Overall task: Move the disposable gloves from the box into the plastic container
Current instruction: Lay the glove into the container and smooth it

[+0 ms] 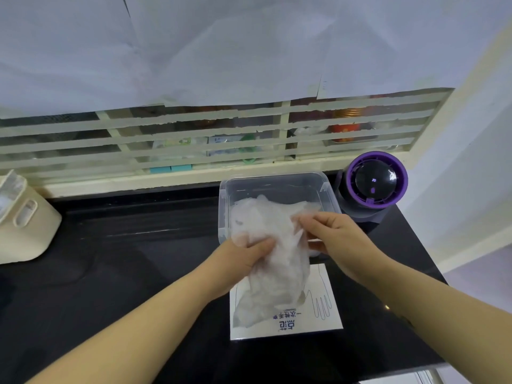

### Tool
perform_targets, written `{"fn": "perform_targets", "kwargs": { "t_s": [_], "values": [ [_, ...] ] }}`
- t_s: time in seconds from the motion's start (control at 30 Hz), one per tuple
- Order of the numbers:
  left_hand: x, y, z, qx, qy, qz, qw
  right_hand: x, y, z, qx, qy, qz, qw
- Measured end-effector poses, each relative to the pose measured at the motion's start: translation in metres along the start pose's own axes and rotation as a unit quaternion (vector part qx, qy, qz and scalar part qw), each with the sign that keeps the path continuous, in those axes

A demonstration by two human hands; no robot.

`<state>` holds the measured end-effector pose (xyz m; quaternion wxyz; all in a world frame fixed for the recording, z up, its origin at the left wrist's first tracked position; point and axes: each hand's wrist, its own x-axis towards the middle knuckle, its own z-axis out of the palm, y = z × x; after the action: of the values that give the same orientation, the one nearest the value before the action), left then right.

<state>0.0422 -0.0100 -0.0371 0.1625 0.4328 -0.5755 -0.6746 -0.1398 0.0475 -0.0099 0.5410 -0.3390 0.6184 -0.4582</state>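
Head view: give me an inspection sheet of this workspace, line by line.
Surface: black countertop, glossy.
Job's things: wad of clear disposable gloves held between both hands, upper end over the clear plastic container, lower end over the white glove box lying flat.
Clutter: purple round device right of the container; beige appliance at far left.
Grippers: left hand and right hand both pinch the gloves.
Cables: nothing seen.
Surroundings: taped window grille, white paper sheets above.
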Motion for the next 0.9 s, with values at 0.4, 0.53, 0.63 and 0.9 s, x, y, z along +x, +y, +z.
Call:
{"fn": "perform_targets", "kwargs": {
  "t_s": [0.4,0.53,0.63,0.9],
  "values": [
    [-0.002,0.015,-0.019,-0.041,0.037,0.046,0.997,0.007,0.000,-0.023,0.173,0.172,-0.007,0.970],
    [-0.008,0.019,-0.027,-0.038,0.075,0.064,0.994,0.005,0.007,-0.037,-0.021,0.306,-0.112,0.945],
    [-0.009,0.020,-0.037,-0.039,0.155,0.100,0.982,-0.001,0.016,-0.038,-0.123,0.368,-0.263,0.883],
    [-0.010,0.017,-0.044,-0.074,0.228,0.118,0.964,-0.010,0.088,-0.004,-0.436,-0.003,-0.458,0.775]
  ]
}}
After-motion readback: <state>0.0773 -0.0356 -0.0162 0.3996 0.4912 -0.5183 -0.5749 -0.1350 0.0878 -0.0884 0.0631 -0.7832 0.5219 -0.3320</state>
